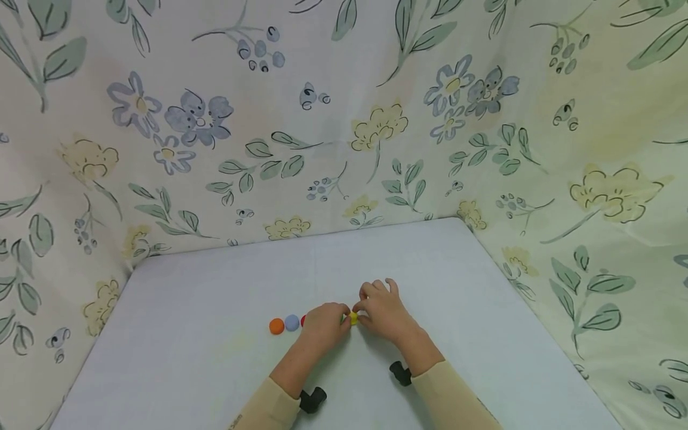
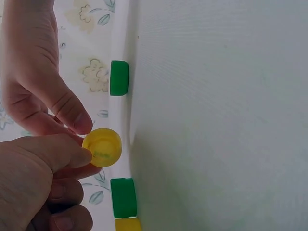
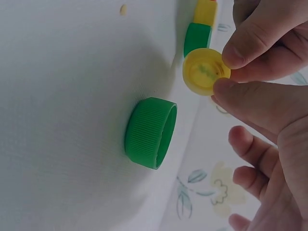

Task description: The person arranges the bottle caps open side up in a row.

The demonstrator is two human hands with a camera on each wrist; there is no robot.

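Thumb and forefinger of my left hand (image 1: 325,322) pinch a yellow bottle cap (image 1: 353,318) from its left side. My right hand (image 1: 384,310) pinches the same cap from the right, its other fingers raised and spread. Both wrist views show the yellow cap (image 2: 108,149) held on edge just above the tabletop, its hollow side facing the cameras. One green bottle cap (image 3: 151,133) stands on the table near my right hand. Another green cap (image 2: 123,198) sits by my left hand, beside a second yellow cap (image 2: 128,224); in the head view the left hand hides them.
Left of my hands, an orange cap (image 1: 276,326), a light blue cap (image 1: 292,323) and a partly covered red cap (image 1: 303,322) form a row on the white table (image 1: 188,358). Behind the table hangs a floral cloth (image 1: 333,119). Black camera mounts (image 1: 313,400) sit at both wrists.
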